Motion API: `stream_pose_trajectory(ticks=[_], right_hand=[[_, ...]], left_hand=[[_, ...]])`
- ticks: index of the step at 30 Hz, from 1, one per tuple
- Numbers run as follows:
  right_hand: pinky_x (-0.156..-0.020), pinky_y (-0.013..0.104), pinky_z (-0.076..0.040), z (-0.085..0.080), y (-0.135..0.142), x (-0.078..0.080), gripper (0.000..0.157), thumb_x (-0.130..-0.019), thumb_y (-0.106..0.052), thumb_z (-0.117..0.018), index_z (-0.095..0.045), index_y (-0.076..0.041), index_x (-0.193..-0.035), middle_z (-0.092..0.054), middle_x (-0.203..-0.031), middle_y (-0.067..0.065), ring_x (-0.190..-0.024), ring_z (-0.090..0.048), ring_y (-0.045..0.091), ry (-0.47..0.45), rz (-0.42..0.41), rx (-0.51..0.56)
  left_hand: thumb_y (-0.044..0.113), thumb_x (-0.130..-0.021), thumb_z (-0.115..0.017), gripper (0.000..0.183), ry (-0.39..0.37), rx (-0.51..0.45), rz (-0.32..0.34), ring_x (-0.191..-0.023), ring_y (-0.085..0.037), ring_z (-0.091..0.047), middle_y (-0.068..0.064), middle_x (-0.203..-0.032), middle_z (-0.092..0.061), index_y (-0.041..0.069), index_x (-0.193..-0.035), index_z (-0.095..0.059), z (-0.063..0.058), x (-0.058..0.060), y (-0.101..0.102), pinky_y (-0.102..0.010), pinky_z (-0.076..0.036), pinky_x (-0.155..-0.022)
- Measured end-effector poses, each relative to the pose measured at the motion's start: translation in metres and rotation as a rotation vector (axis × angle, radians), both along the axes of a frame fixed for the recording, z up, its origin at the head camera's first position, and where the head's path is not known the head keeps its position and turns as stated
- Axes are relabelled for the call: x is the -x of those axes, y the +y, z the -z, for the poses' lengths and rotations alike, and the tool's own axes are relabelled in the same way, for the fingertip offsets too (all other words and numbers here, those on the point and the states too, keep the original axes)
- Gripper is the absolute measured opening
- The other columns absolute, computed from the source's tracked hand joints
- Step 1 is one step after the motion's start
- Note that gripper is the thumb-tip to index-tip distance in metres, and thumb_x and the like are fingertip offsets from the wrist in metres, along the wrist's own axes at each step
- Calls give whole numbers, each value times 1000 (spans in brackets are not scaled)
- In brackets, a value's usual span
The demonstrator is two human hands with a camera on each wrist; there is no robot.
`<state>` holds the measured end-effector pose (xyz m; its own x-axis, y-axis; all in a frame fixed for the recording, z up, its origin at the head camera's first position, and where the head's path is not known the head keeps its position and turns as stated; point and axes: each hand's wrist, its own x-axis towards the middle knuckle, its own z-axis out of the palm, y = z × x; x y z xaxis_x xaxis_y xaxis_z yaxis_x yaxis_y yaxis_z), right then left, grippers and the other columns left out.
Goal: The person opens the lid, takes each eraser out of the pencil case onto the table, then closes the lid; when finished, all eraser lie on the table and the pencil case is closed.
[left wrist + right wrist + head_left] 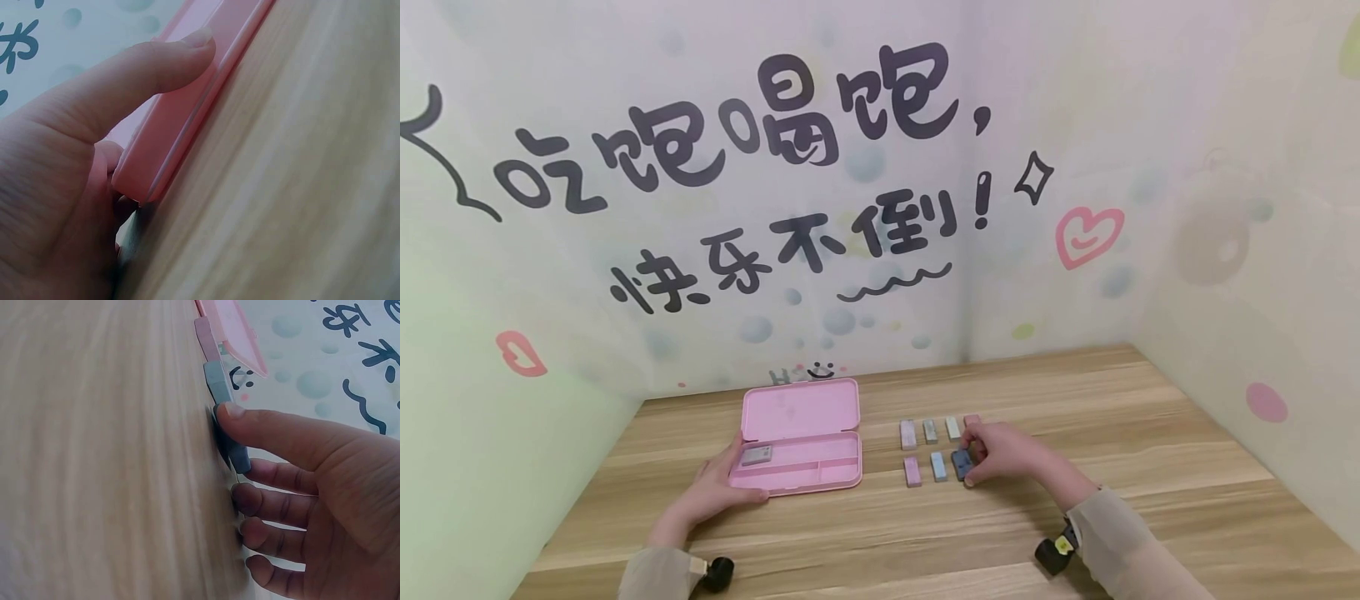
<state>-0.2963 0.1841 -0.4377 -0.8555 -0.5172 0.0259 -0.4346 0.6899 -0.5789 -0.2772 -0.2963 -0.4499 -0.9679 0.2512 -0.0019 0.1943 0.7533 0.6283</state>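
Note:
A pink pencil case [797,483] lies with its lid raised at the back, and one grey block [756,455] rests in its left end. My left hand [718,483] grips the case's left end; in the left wrist view the thumb [187,59] presses on the front wall. With thumb and index finger, my right hand [1003,450] pinches a dark blue eraser-like block [962,465], also visible in the right wrist view as a dark blue block [234,450]. Beside it are a light blue block [938,467] and a pink-purple block [912,472].
Behind that row stand a lilac block [907,434], a grey-green block [930,431], a whitish block [952,428] and a reddish block [972,420] partly behind the right hand. A printed wall [880,333] borders the wooden table [865,542] at the back.

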Motion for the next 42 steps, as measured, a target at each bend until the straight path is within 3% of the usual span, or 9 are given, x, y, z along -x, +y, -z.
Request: stream_pose_trajectory(ticks=[11,23,32,42], right_hand=[[-60,30,-38,-5,0,-3,42,-72,-21,-86,-60,-10,-103,-53,-75,-1,-69,-48,16,-39,0,33],[-59,27,-43,-22,-8,4,33,-79,-17,-78,-62,-6,-106,-55,-72,-5,-64,-49,9,1,-89,50],[-60,27,-45,-35,-34,15,30,-84,-22,-74,-64,-8,-108,-57,-76,-8,-66,-52,7,52,-182,17],[-62,28,-49,-32,-82,38,33,-88,-17,-69,-62,-10,-119,-60,-85,-8,-71,-56,10,-2,-219,50]], left_hand=[[39,-72,-83,119,1,7,3,-140,-51,-11,-35,-152,-15,-7,-151,-7,2,1,-1,-62,5,-110],[39,-73,-83,119,-15,3,-3,-140,-51,-11,-34,-152,-14,-5,-152,-5,1,3,-1,-62,5,-110],[39,-74,-82,119,-42,11,-13,-140,-51,-9,-33,-153,-13,-5,-152,-4,3,1,-2,-61,6,-110],[39,-73,-83,119,-24,-1,-13,-140,-50,-11,-34,-153,-14,-5,-152,-6,0,-1,-1,-62,5,-110]])
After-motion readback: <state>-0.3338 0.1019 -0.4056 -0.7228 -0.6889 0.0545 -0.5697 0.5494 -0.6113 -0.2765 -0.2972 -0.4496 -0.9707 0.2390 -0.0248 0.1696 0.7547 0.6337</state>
